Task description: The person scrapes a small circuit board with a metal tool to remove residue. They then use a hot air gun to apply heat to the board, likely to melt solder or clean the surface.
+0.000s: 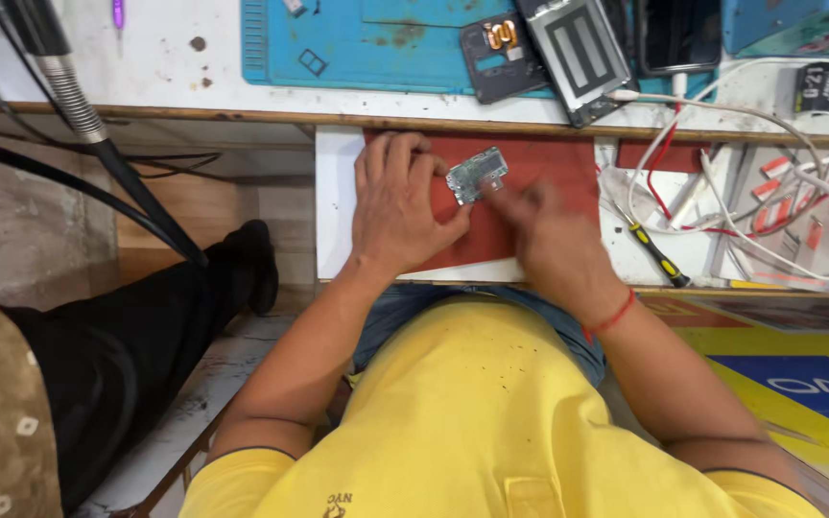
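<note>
1. We find the left hand (pixel 397 206) pinning a small circuit board (pixel 476 175) on the red mat (pixel 549 173), centre of the counter (pixel 338 221).
2. Right hand (pixel 549 240) is blurred at the board's right edge; its grip we cannot tell.
3. Risk: board may skid or flex under pressure.
4. Cluttered wires (pixel 722 206) and a screwdriver (pixel 659 254) lie right.

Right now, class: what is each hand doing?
Left hand: closed on the small metal circuit board, holding it on the red mat.
Right hand: blurred; fingertips at the board, grip cannot be told.
</note>
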